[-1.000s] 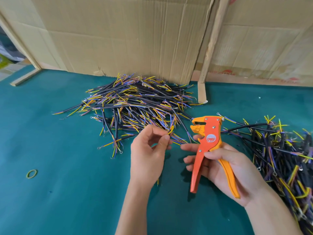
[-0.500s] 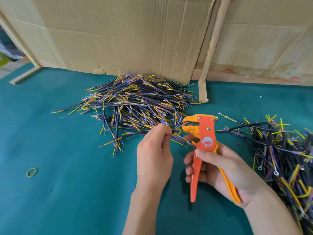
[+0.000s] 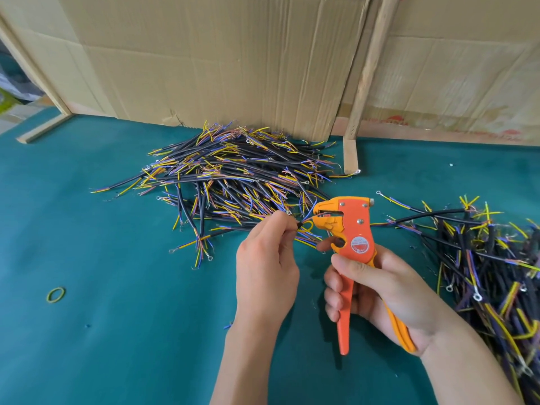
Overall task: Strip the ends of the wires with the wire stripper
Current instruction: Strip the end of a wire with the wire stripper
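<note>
A green bench (image 3: 117,331) is seen. A small yellow-green rubber band (image 3: 55,294) is lying flat on it at the left. Big brown cardboard sheets (image 3: 219,59) are stood up along the back edge. A thin wooden stick (image 3: 368,68) is leaned between them, with its foot on the bench.

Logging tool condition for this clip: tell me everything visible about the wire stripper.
The wire stripper is orange, apparently plastic-bodied, with yellow jaw inserts, metal rivets and a round red-and-white label. It stands roughly upright above the green table, beak pointing left. The right hand grips its two long handles, which are partly spread. A thin wire end, pinched by the left hand, reaches into its jaws.
</note>
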Demonstrator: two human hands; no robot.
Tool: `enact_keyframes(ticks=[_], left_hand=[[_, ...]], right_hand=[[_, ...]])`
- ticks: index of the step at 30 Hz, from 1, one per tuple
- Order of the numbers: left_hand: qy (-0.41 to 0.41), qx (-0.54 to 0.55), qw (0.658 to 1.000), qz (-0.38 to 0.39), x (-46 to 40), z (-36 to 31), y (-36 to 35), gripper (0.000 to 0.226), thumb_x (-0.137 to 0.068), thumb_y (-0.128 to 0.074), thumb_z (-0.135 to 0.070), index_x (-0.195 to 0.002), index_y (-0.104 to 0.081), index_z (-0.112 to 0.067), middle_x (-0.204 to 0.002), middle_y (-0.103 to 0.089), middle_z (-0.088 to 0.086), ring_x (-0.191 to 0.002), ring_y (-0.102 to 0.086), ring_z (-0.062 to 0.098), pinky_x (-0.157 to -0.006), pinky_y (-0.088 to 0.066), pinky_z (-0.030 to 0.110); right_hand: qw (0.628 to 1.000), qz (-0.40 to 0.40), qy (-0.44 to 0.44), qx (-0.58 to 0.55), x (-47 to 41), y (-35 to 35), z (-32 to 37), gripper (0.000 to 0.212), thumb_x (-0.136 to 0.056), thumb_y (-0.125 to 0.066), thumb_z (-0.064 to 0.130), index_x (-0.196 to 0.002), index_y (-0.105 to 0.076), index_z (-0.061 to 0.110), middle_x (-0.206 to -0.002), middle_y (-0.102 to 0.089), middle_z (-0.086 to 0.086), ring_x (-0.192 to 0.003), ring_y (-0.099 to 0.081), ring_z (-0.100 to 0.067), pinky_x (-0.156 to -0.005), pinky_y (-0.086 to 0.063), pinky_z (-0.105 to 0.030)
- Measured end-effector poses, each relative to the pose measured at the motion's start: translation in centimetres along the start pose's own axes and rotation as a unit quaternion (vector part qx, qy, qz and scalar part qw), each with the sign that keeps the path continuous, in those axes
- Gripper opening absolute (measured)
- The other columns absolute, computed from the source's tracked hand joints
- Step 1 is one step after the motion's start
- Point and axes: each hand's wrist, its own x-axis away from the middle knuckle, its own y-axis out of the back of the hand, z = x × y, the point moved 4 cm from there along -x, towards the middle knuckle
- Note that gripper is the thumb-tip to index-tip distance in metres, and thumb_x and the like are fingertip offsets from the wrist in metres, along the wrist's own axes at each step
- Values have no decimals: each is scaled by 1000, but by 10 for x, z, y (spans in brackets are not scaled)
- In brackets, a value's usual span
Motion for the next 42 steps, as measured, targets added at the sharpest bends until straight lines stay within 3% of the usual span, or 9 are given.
enact_keyframes(ticks=[42], left_hand=[[15, -14, 1000, -8, 1, -1, 3, 15, -93, -57, 0, -87, -59, -13, -79, -59, -7, -74, -51, 20, -67, -46, 39]], right_hand=[[1000, -10, -4, 2, 2, 3, 2, 34, -79, -76, 17, -108, -68, 0, -73, -54, -20, -59, -55, -34, -56, -54, -45]])
